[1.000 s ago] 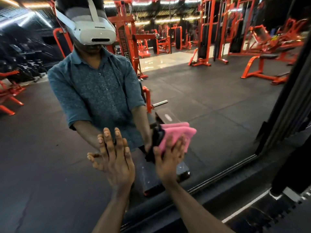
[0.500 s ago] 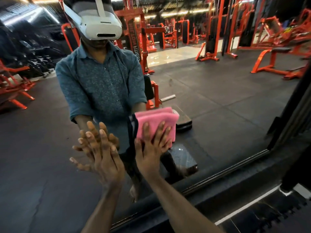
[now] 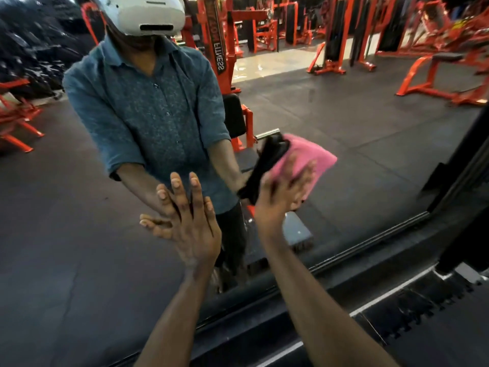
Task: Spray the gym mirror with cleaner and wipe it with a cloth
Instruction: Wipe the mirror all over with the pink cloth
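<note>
A large gym mirror (image 3: 370, 160) fills the view and reflects the person in a blue shirt and white headset. My right hand (image 3: 283, 197) presses a pink cloth (image 3: 312, 160) flat against the glass with spread, straight fingers; the cloth is blurred. A dark shape beside the cloth looks like its reflection. My left hand (image 3: 190, 229) lies flat on the mirror to the left, fingers straight and apart, meeting its own reflection. No spray bottle shows.
The mirror's dark lower frame (image 3: 344, 263) runs diagonally from lower left to right. Below it lies black floor with a white strip (image 3: 391, 292). Orange gym machines and benches appear only as reflections in the glass.
My right hand has swept the pink cloth to the right and slightly down across the glass. My left hand has stayed flat on the mirror.
</note>
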A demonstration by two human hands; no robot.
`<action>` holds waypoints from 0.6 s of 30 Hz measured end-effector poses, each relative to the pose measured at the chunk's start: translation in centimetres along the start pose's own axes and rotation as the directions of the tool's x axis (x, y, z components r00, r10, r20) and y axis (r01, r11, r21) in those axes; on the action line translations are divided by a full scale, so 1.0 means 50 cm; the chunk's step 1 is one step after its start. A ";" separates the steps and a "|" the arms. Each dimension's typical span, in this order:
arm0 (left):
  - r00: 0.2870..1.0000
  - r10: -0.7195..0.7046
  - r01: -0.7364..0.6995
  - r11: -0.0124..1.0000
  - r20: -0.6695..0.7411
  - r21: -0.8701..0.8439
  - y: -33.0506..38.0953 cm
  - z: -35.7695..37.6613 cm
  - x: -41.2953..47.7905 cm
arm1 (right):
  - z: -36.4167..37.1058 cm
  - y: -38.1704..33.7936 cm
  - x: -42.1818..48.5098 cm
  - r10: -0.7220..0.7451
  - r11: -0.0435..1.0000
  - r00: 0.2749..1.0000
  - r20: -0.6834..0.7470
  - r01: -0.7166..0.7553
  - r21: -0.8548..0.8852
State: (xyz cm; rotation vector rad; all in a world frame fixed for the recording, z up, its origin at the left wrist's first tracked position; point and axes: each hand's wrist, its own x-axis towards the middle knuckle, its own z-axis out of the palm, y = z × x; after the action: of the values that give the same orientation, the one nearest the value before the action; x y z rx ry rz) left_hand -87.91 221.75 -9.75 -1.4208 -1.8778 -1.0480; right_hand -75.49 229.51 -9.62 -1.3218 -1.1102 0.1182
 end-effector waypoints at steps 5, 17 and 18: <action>0.998 0.058 -0.057 0.994 0.014 -0.089 -0.015 -0.017 -0.002 | -0.002 0.119 -0.232 -0.105 0.993 0.960 0.259 0.114 -0.021; 0.987 -0.116 0.103 0.987 -0.107 -0.120 -0.144 -0.073 -0.062 | 0.022 -0.027 0.010 0.058 0.998 0.986 -0.157 -0.058 0.002; 0.985 -0.134 0.122 0.986 -0.105 -0.116 -0.160 -0.080 -0.058 | 0.029 -0.072 -0.021 -0.032 0.999 0.994 -0.101 0.027 -0.045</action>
State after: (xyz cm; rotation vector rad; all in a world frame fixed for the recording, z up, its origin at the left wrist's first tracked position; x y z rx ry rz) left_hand -94.86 215.79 -11.91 -1.2844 -1.8754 -1.2836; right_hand -78.83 228.73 -7.57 -1.3350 -1.0507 0.0049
